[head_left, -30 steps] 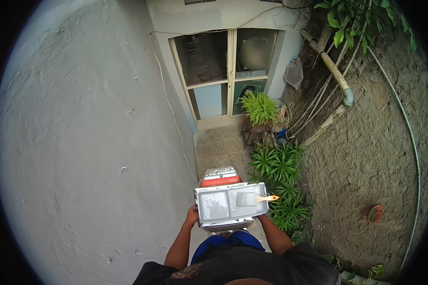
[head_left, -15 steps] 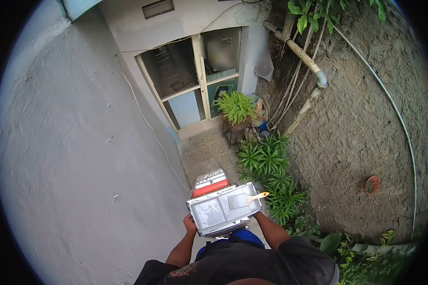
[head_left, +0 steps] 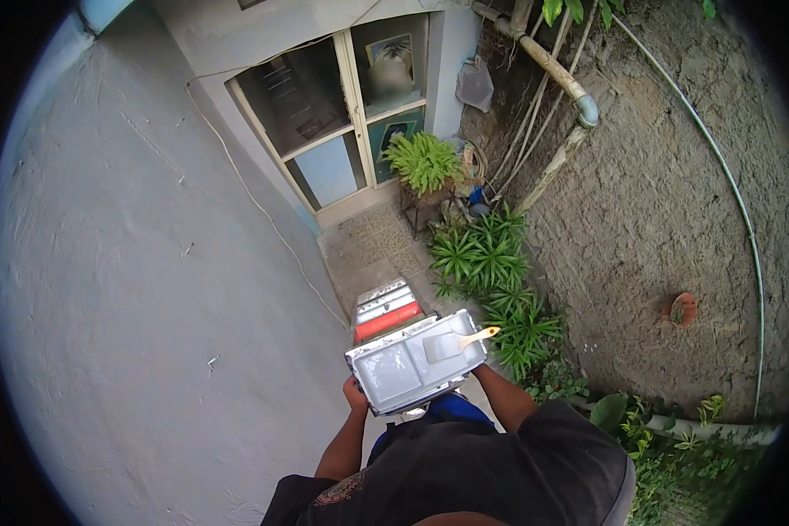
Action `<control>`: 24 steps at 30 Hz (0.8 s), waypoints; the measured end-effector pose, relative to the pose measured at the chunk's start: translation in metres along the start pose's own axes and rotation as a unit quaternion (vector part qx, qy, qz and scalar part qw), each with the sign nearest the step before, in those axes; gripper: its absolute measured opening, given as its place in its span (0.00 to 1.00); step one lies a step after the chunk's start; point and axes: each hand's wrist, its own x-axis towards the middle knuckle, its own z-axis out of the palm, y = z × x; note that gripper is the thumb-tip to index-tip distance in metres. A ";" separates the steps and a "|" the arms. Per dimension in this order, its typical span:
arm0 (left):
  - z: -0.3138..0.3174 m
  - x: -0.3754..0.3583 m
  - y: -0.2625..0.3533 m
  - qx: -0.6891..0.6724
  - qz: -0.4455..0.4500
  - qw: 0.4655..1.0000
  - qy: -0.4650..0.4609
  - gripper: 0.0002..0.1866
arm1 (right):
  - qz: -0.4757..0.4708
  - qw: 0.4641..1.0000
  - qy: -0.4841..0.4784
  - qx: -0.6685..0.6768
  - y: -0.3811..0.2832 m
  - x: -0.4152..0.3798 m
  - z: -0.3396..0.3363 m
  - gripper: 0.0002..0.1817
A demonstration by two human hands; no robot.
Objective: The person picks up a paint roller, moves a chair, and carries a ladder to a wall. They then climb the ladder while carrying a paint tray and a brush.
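Observation:
A grey, paint-smeared paint tray (head_left: 387,375) is in front of my body, above the top of a stepladder (head_left: 382,303) with a red step. A paintbrush (head_left: 454,344) lies across the tray's right part, its orange-tipped handle sticking out past the right edge. My left hand (head_left: 356,394) is closed on the tray's left edge. At the right front corner, my right hand (head_left: 482,373) grips the tray, with its fingers largely hidden under the rim. Whether the tray touches the ladder top cannot be seen.
A grey plastered wall (head_left: 175,298) with a loose cable runs along the left. Green plants (head_left: 478,259) and a potted fern (head_left: 422,162) line the right side, before a rough wall (head_left: 657,210) with pipes. A glazed door (head_left: 329,123) stands ahead.
The view has tilted down a little, so the door and plants sit higher. Both hands keep their hold on the tray, and the brush lies in the same place in it.

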 end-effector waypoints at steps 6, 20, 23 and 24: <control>0.001 0.004 -0.014 -0.018 0.019 1.000 0.014 0.09 | 0.054 0.998 -0.008 -0.039 -0.007 0.000 -0.008 0.17; 0.004 -0.008 0.019 0.121 0.007 0.992 0.027 0.08 | 0.135 0.983 -0.027 -0.125 -0.009 -0.001 -0.020 0.17; 0.004 -0.003 0.007 0.100 0.019 0.994 0.033 0.07 | 0.151 0.978 -0.038 -0.141 -0.016 0.000 -0.030 0.17; 0.002 -0.001 -0.001 0.100 0.029 0.994 0.027 0.07 | 0.157 0.976 -0.040 -0.145 -0.017 -0.001 -0.030 0.16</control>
